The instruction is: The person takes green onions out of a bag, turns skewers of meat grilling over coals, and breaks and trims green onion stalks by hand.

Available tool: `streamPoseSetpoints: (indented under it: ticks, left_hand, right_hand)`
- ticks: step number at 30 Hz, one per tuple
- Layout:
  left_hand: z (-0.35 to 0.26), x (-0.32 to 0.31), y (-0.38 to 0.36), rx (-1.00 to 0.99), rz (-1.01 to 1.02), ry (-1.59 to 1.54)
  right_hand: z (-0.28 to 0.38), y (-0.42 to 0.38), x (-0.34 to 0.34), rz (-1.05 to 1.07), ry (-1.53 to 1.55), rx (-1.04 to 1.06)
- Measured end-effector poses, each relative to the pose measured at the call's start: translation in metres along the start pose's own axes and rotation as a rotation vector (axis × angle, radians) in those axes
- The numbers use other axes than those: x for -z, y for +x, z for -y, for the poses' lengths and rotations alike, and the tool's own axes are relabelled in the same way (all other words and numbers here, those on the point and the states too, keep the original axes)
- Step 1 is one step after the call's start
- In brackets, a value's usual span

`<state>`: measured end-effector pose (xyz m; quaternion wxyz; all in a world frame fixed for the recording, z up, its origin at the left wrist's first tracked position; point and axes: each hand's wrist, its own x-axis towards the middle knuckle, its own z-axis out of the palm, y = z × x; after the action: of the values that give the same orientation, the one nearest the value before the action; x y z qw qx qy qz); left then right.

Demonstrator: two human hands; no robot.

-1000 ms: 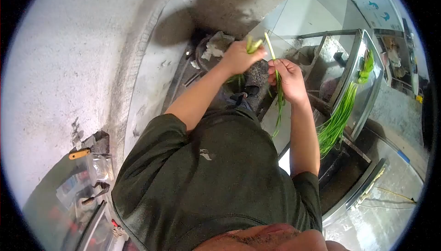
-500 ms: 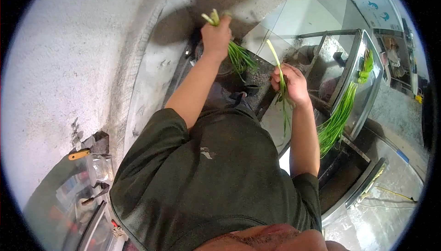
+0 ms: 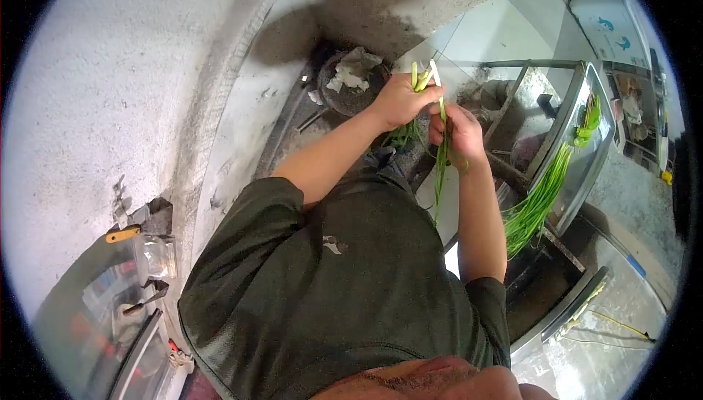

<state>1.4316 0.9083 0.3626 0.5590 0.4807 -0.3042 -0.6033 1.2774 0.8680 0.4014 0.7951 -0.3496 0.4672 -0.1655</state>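
My left hand [image 3: 403, 101] is closed round a small bunch of green onions [image 3: 422, 78], their pale ends poking up past the fingers and the green leaves hanging below. Close beside it, my right hand [image 3: 461, 133] pinches a single green onion stalk [image 3: 441, 152]. That stalk's white end crosses the fingertips of my left hand, and its leaves trail downward. A larger bunch of green onions [image 3: 538, 206] lies to the right over the metal-edged stand.
At my feet is a round dark container [image 3: 333, 92] with pale scraps on top. The metal-framed stand [image 3: 586, 154] is at right, with a yellow-handled tool [image 3: 123, 234] far left. A rough wall [image 3: 110, 92] rises on the left.
My left hand has swung right and down with its bunch, meeting my right hand. The single stalk's white end now touches the left fingers. The round container has come into view.
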Motion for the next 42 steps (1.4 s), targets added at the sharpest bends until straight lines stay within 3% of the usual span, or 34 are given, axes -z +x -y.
streamPoseSetpoints:
  ticks: [5, 11, 14, 18, 20, 24, 29, 42]
  left_hand:
    - [-0.007, -0.003, 0.001, -0.012, -0.019, 0.022]
    - [-0.001, 0.002, 0.011, -0.139, 0.070, 0.181]
    - [0.001, 0.002, 0.013, -0.173, 0.208, 0.189]
    - [0.004, -0.003, 0.010, 0.072, 0.316, -0.134]
    - [0.010, -0.010, 0.008, -0.028, 0.280, -0.214]
    - [0.014, -0.010, 0.009, -0.122, 0.243, -0.184]
    - [0.007, -0.004, 0.022, -0.051, 0.143, -0.248]
    - [0.008, -0.018, 0.013, -0.034, 0.212, -0.314]
  right_hand:
    - [-0.001, 0.000, 0.008, 0.023, -0.124, 0.048]
    - [0.004, -0.008, 0.014, 0.008, -0.153, 0.064]
    - [0.004, -0.010, 0.014, -0.010, -0.131, 0.086]
    - [0.004, -0.008, 0.023, 0.063, -0.212, 0.101]
    - [0.004, -0.008, 0.035, 0.119, -0.274, 0.104]
    - [-0.012, -0.009, 0.043, 0.084, -0.458, 0.453]
    - [-0.027, -0.004, 0.050, -0.029, -0.677, 0.786]
    - [-0.026, -0.011, 0.054, -0.163, -0.988, 0.862]
